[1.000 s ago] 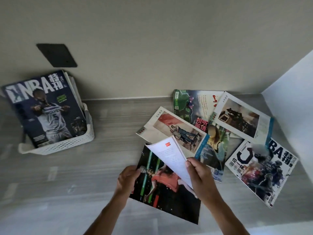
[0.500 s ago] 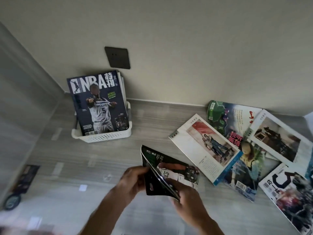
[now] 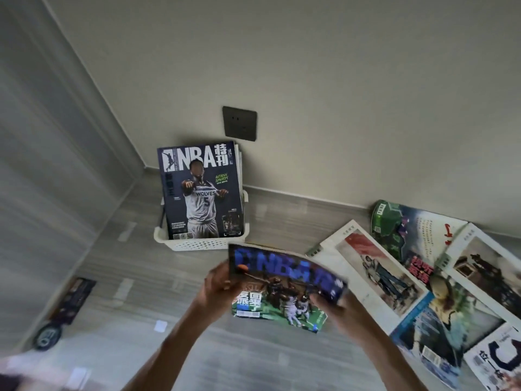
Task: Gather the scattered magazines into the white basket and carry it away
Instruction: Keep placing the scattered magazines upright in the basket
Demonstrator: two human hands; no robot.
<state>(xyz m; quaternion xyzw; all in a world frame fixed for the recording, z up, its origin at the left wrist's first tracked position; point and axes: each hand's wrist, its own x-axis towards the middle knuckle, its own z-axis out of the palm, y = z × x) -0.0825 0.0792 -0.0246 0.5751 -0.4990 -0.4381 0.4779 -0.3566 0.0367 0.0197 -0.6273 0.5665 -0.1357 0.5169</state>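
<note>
2 hands (image 3: pixel 277 297), 1 mag (image 3: pixel 282 286), 1 basket (image 3: pixel 203 244)

One head-worn wide-angle view, looking forward and down

The camera looks from above and close behind the person's two forearms at a grey wood-grain floor (image 3: pixel 118 277), facing a plain beige wall (image 3: pixel 338 80) with a dark square wall socket (image 3: pixel 239 123); straight edges bow toward the frame's borders.

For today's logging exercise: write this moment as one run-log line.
left hand: grips NBA magazine | right hand: grips it | white basket: holds magazines | floor: others loose
</note>
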